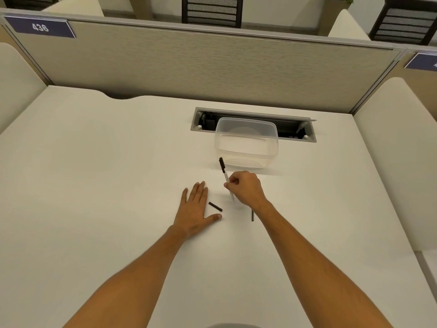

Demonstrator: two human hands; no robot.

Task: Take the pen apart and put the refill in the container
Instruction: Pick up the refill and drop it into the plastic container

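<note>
My right hand pinches a slim pen with a clear barrel and a black top end, tilted up and away from me, its lower tip near the desk. My left hand lies flat and open on the white desk, fingers spread. A short black pen piece lies on the desk just right of my left hand. Another thin dark piece lies partly hidden under my right wrist. The clear plastic container stands just beyond the pen, with a thin pale stick-like shape inside it.
An open cable tray slot is set into the desk behind the container. A beige partition wall bounds the desk at the back, with padded side panels left and right. Chairs stand beyond the partition.
</note>
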